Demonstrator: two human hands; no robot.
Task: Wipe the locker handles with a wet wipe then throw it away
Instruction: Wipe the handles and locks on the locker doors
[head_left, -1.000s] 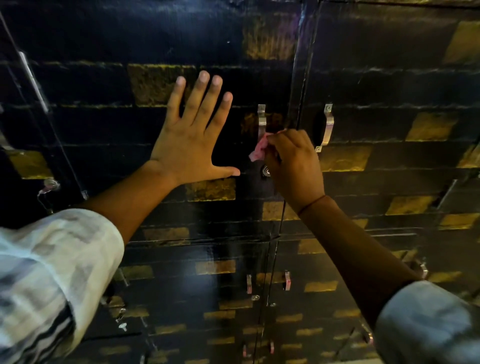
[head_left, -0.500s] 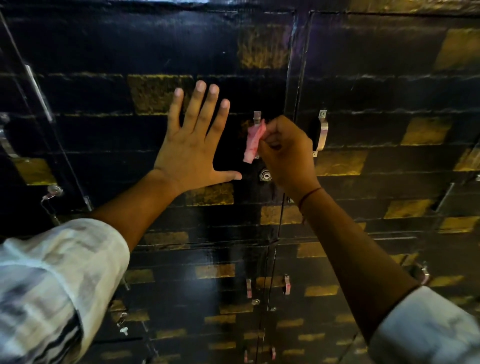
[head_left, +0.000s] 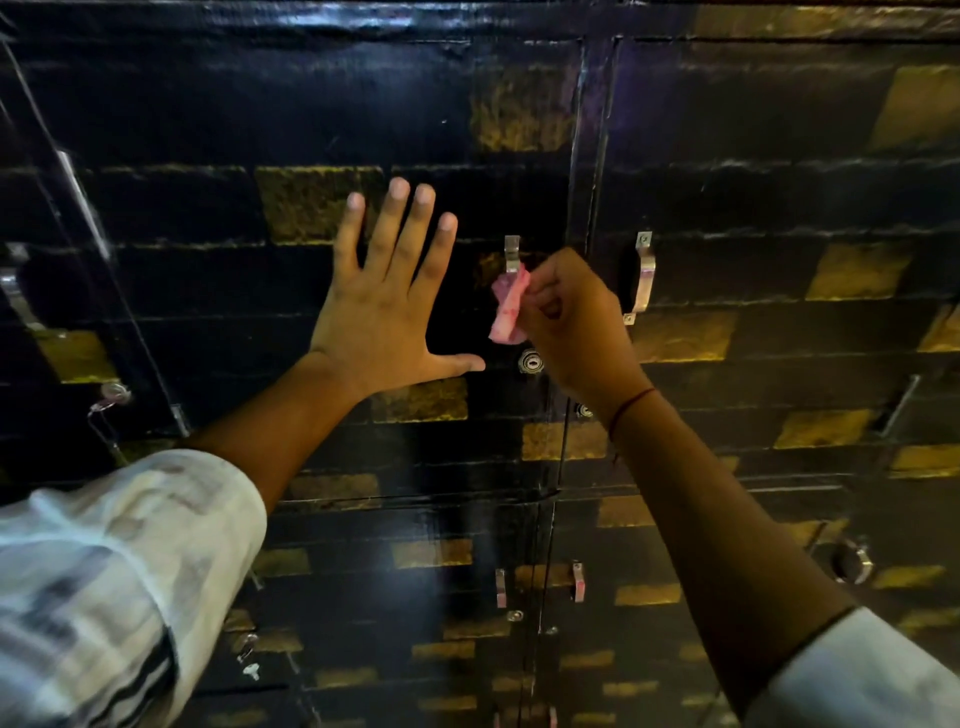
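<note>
Bracing the left hand (head_left: 384, 306) flat against a black-and-gold locker door (head_left: 260, 130), fingers straight and spread, a person works a pink wet wipe (head_left: 508, 306) down the door's metal handle (head_left: 511, 253). The right hand (head_left: 576, 325) pinches the crumpled wipe between thumb and curled fingers, holding it against the handle's lower part, of which only the top bracket shows above the cloth. The flat palm appears meant to keep the door from rattling or swinging while the other hand rubs. Just below the wipe sits a round keyhole lock (head_left: 530, 361). On the neighbouring door to the right, a second handle (head_left: 643, 275) stands bare and looks next in line. Two more small handles (head_left: 500, 587) and (head_left: 577, 581) flank the seam of the lower doors. That makes four handles counted around the central seam; long bars at the far edges are too dim to count. One wipe, two hands. No bin is in view.
</note>
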